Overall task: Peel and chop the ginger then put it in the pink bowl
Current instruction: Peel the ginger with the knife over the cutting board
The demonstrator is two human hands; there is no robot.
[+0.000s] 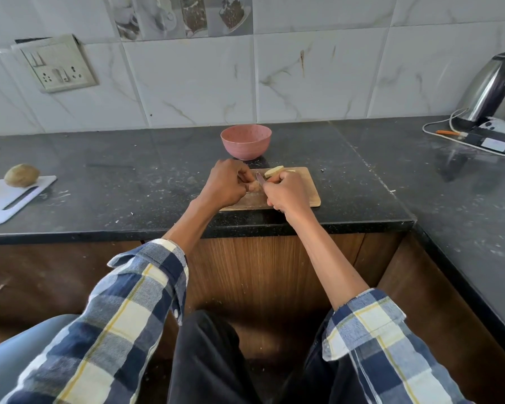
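Observation:
A small wooden cutting board point(309, 193) lies on the black counter in front of me. My left hand point(225, 185) grips a piece of ginger point(254, 186) over the board's left part. My right hand point(286, 193) is curled round a knife point(259, 178), its blade touching the ginger. A pale peeled ginger piece point(274, 171) lies at the board's far edge. The pink bowl point(246, 141) stands just behind the board; I cannot see inside it.
A white cutting board point(0, 205) with a brown potato point(21, 175) sits at the left. A steel kettle point(493, 88) with cords and a small device point(490, 139) stands at the far right. The counter turns a corner on the right.

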